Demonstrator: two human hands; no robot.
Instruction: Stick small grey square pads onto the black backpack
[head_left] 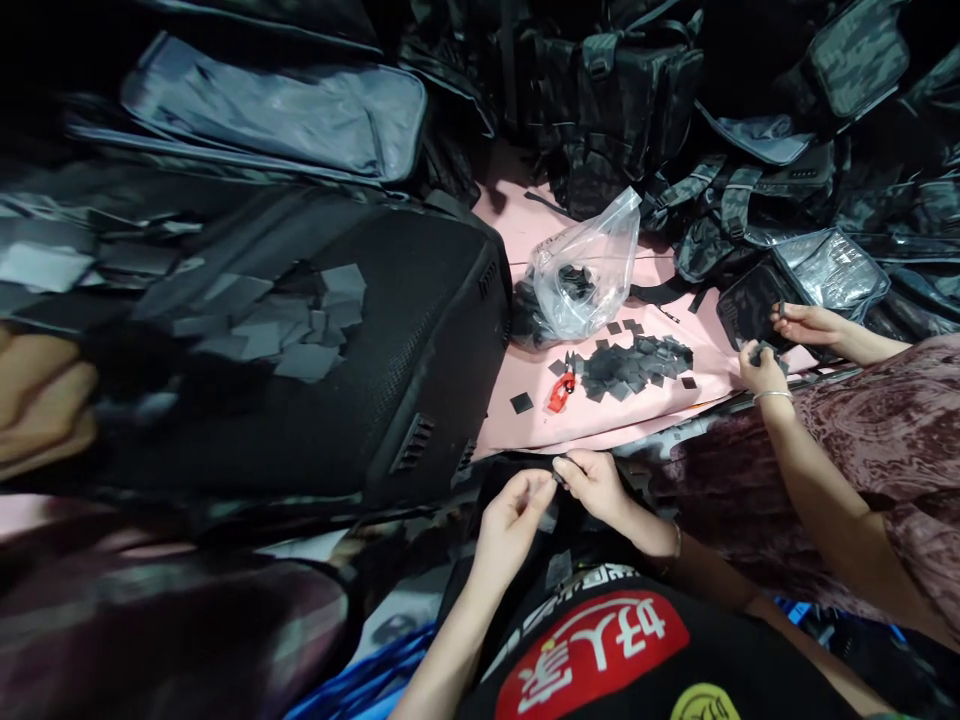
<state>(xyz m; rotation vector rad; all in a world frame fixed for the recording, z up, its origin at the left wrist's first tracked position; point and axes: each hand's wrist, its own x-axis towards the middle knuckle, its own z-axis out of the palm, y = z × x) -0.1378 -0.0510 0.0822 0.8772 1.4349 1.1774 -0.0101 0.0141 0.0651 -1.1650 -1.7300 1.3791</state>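
Note:
In the lower middle of the head view, my left hand [511, 515] and my right hand [598, 484] meet in front of my body. Fingertips of both are pinched together on a small dark piece [557, 478], mostly covered by the fingers. Just beyond them, on a pink surface [499, 432], lies a heap of small black square patches [626, 368]. Red-handled scissors [561, 392] rest at the heap's left side. Behind it stands a clear plastic bag [592, 285] with dark pieces inside.
A large black bag [420, 300] on the left carries several grey squares [262, 330]. At right, a co-worker's hands [765, 370] hold dark pieces. Camouflage backpacks [622, 110] crowd the back. A blurred brown shape [41, 400] is at far left.

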